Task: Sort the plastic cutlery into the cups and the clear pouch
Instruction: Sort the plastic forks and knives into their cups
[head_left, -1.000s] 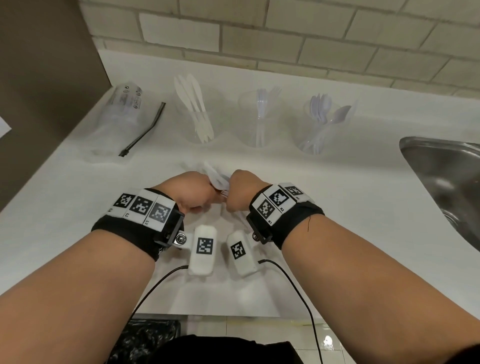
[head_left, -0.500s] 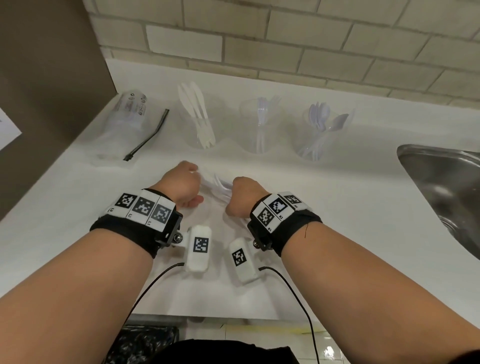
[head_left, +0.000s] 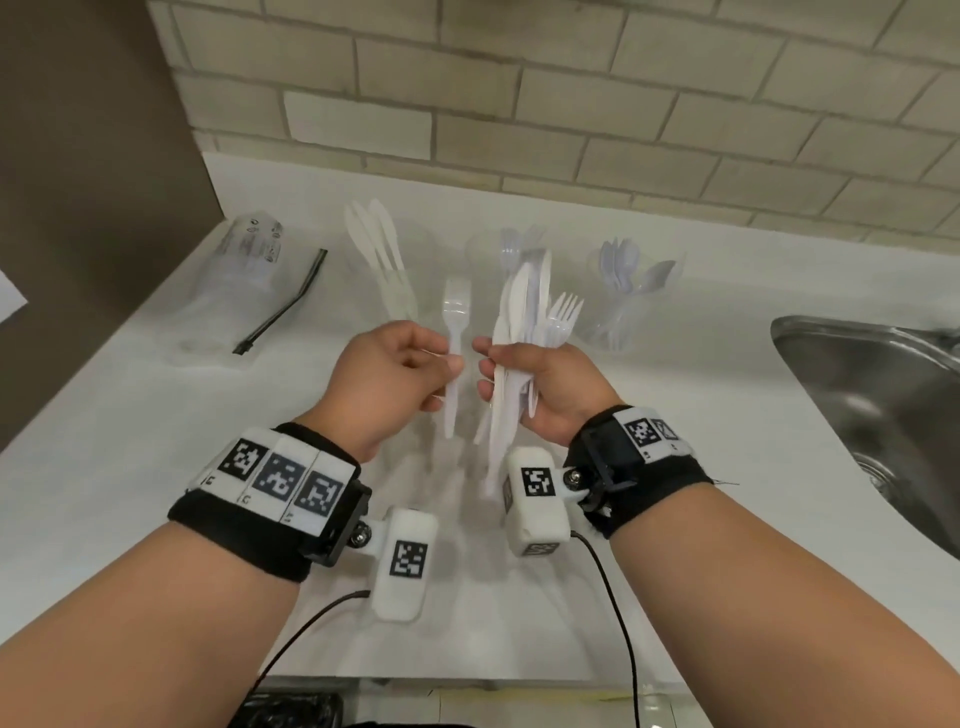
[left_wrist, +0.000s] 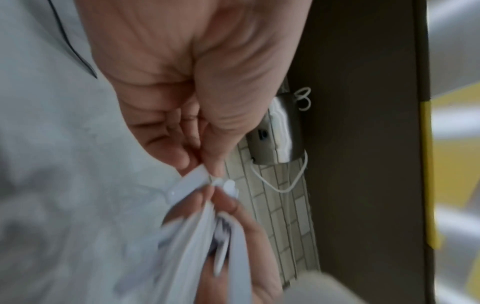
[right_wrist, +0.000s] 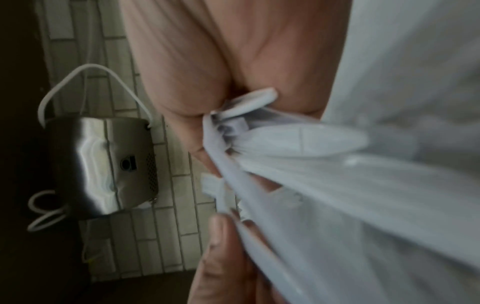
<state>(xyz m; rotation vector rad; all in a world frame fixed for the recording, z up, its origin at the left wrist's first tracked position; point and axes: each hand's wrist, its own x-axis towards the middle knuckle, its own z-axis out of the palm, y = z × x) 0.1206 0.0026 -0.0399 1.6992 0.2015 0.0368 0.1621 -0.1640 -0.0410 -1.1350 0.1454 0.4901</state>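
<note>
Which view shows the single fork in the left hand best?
The head view: the whole fork shows, tines up, pinched by the left hand. The left wrist view shows only a blurred handle end; in the right wrist view I cannot pick it out.

Kitchen or pantry corner: white countertop (head_left: 156, 415) against a beige tiled wall (head_left: 571, 104), stainless steel sink (head_left: 872, 395) set in at right, brown panel (head_left: 78, 182) at left, steel wall-mounted dispenser (right_wrist: 103, 164) on the tiles

fork (head_left: 456, 332): white, upright, held | bundle (head_left: 519, 353): mixed cutlery (fanned) | cups (head_left: 631, 291): three, part-filled
</note>
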